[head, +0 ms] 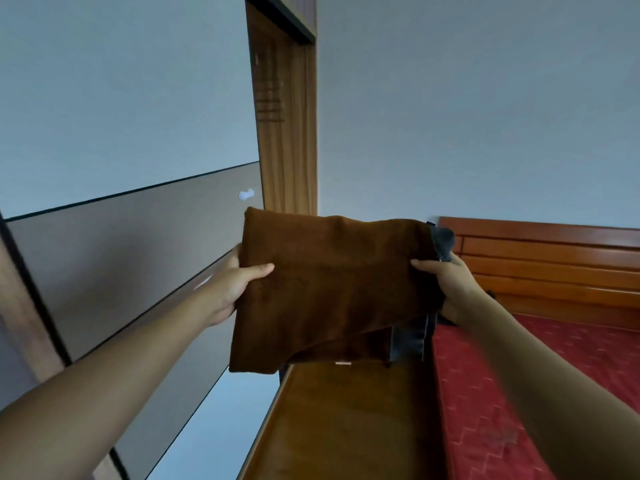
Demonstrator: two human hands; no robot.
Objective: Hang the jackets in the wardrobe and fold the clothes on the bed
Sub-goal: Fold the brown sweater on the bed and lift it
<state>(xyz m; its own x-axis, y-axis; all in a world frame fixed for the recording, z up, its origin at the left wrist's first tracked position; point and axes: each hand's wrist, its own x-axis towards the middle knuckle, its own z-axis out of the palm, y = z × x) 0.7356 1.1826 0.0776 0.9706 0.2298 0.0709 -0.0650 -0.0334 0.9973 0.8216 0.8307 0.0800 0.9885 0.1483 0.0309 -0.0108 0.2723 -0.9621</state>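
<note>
Folded brown garment (332,282) sits mid-frame, held up in the air by both hands. Left hand (235,285) grasps its left edge, thumb on top, fingers tucked behind. Right hand (446,282) grasps the right edge the same way. Some grey cloth (412,341) pokes out at the garment's upper right corner and under its lower right. Bed (502,393) with a red cover is lower right, headboard (554,265) at right. Wardrobe (121,254) panels fill the left, with a white knob (246,194) just above the garment.
</note>
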